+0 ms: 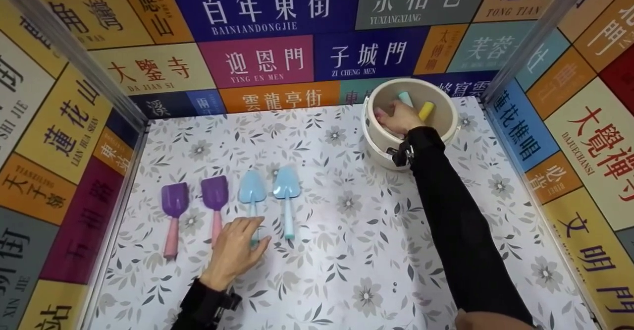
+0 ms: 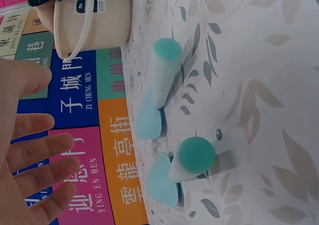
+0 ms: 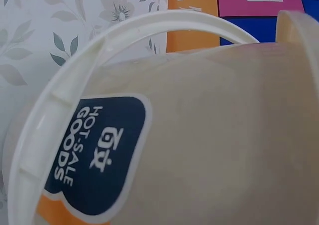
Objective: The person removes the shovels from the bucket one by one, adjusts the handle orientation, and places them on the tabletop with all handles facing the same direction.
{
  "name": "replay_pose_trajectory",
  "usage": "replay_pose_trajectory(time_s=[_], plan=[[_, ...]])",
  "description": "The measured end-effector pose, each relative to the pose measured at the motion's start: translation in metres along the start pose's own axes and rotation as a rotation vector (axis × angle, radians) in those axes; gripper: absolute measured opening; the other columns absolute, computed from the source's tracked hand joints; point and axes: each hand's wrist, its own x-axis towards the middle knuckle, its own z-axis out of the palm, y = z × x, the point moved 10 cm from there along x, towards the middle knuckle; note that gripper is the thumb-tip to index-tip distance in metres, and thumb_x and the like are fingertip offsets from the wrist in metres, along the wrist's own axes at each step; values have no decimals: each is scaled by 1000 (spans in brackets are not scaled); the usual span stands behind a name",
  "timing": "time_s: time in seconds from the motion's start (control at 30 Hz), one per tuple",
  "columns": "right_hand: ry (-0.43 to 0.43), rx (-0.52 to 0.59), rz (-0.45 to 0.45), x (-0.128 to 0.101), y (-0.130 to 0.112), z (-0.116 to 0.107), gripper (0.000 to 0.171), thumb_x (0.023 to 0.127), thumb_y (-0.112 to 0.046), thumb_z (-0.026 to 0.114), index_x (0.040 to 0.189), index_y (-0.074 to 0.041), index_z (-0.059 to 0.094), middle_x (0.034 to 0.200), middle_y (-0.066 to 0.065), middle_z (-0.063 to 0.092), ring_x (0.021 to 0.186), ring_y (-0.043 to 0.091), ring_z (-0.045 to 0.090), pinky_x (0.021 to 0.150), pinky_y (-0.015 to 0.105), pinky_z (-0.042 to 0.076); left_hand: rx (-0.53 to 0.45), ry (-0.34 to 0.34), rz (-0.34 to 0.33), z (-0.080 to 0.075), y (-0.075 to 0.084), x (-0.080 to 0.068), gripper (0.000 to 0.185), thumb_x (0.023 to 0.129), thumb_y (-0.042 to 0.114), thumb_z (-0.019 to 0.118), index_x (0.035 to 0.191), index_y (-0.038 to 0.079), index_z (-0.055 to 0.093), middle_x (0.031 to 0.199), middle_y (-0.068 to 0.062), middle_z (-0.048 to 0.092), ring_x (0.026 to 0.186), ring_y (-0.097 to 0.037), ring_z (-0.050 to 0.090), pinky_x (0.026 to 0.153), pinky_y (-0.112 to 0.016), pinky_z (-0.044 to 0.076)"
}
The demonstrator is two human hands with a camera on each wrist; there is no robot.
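Four toy shovels lie in a row on the floral table top. Two are purple shovels (image 1: 174, 206) (image 1: 215, 198) with pink handles; two are light blue shovels (image 1: 252, 187) (image 1: 287, 191) with teal handles (image 2: 192, 158) (image 2: 164, 70). My left hand (image 1: 247, 241) (image 2: 35, 155) is flat with straight, spread fingers, fingertips at the handle end of the left blue shovel. My right hand (image 1: 398, 117) reaches down into a cream bucket (image 1: 446, 99) (image 2: 107, 21) (image 3: 214, 150) among a teal handle (image 1: 405, 98) and a yellow handle (image 1: 426, 110). Its fingers are hidden.
The bucket stands at the table's far right corner, its white bail handle (image 3: 99, 51) hanging down its labelled side. Colourful sign-printed walls (image 1: 277, 57) enclose the table at the back, left and right. Bare floral surface (image 1: 356, 250) lies between my two arms.
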Motion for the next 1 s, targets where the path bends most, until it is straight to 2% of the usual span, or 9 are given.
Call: replay_pose_trajectory(time_s=[0.13, 0.23, 0.43, 0.53, 0.63, 0.77, 1.0], plan=[[-66, -44, -31, 5, 0, 8, 82, 102, -43, 54, 161, 6, 26, 163, 33, 37, 152, 49, 36, 128, 54, 29, 8, 11, 4, -1, -1, -1, 45, 82, 25, 86, 119, 4, 72, 105, -14, 76, 94, -30, 71, 80, -43, 60], [-81, -52, -66, 5, -4, 11, 78, 103, -47, 51, 158, 5, 31, 160, 32, 41, 149, 48, 40, 127, 55, 31, 5, 16, 2, -2, -3, -3, 44, 82, 25, 85, 118, 4, 72, 104, -14, 76, 93, -30, 71, 79, -43, 60], [-53, -25, -143, 8, -12, 13, 54, 105, -39, 51, 138, 4, 50, 137, 32, 57, 134, 46, 53, 120, 54, 38, 18, 36, 12, -3, -3, -6, 43, 82, 24, 85, 118, 4, 73, 103, -12, 76, 93, -29, 70, 76, -42, 59], [-58, -11, -151, 10, -11, 15, 54, 102, -35, 56, 137, 5, 52, 131, 31, 60, 128, 44, 55, 117, 53, 41, 14, 40, 13, -3, -2, -7, 43, 82, 24, 84, 118, 4, 73, 103, -12, 75, 94, -28, 70, 76, -42, 59], [-74, -2, -150, 9, -11, 18, 57, 100, -30, 59, 141, 9, 52, 132, 33, 62, 126, 43, 56, 117, 51, 42, 7, 36, 7, -2, -3, -7, 43, 82, 24, 85, 118, 4, 73, 103, -12, 76, 93, -29, 70, 76, -42, 59], [-85, -18, -150, 6, -11, 19, 54, 102, -28, 53, 138, 14, 53, 136, 35, 62, 130, 47, 57, 118, 52, 43, 8, 28, -2, 0, -4, -9, 42, 82, 24, 85, 118, 4, 73, 102, -12, 76, 92, -29, 70, 75, -42, 58], [-31, -75, -171, 8, -10, 17, 42, 105, -20, 50, 128, 15, 57, 129, 37, 64, 125, 50, 59, 115, 55, 44, 3, 18, -11, 2, -6, -10, 42, 82, 23, 86, 117, 5, 73, 101, -12, 76, 91, -29, 70, 74, -42, 58]])
